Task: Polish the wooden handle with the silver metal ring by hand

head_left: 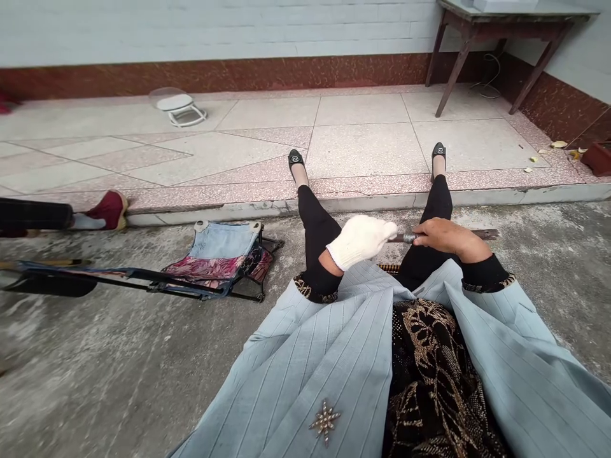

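Observation:
A dark wooden stick [487, 235] lies crosswise above my lap, its right end sticking out beyond my right hand. Silvery wire [408, 238] is wound in a tight band around it, between my two hands. My left hand [361, 242], in a white knitted glove, is closed around the stick to the left of the wire. My bare right hand [447, 236] grips it on the other side, fingertips close to the windings. The gloved hand hides the stick's left end.
A low fabric folding chair [214, 254] stands on the concrete to my left, near another person's maroon shoe [109, 211]. My feet rest on a raised tiled step [363, 146]. A small white stool [181, 109] and a wooden table [515, 25] stand farther back.

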Demonstrator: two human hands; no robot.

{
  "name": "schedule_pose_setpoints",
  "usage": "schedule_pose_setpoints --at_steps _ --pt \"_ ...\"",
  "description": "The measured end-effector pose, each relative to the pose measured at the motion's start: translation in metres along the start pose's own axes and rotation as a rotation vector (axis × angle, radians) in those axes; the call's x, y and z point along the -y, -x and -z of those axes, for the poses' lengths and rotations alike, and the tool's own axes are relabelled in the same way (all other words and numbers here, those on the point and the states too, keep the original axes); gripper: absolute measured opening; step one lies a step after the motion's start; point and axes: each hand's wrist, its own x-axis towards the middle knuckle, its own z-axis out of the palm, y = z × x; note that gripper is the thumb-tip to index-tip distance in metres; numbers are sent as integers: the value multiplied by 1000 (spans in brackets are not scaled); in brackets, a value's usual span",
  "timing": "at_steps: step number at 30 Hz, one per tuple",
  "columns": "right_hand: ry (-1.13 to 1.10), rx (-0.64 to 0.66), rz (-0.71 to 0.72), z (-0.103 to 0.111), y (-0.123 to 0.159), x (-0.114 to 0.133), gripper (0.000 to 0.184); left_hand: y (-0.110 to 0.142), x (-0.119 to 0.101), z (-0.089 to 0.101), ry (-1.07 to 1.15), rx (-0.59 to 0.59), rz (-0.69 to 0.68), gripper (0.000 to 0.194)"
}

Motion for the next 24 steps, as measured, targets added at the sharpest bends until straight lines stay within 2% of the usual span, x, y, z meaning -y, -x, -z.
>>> schedule_pose_setpoints --at_steps 3,5,7,9,13,15,18,21,24 --pt "-194 157 266 5 7 2 23 -7 10 1 134 -38 72 24" --pt "-342 174 397 8 13 3 27 -12 12 -2 382 -73 123 25" --pt "-495 103 442 11 20 2 31 -15 11 -9 680 -117 177 27" --pt "-672 -41 409 14 25 1 35 -14 7 -20 930 -125 238 29" --pt "-925 -326 271 19 30 -6 29 -3 -6 -39 1232 15 300 34" --pt "-920 -375 218 19 27 -10 28 2 -13 -42 1275 106 253 33" --pt "-829 -408 153 13 17 -15 28 5 -19 -37 1182 214 106 26" --pt "-631 -459 79 5 7 -18 26 5 -20 -30 1056 247 10 24" --pt "-401 -460 9 1 2 -19 28 6 -16 -27 885 231 24 26"
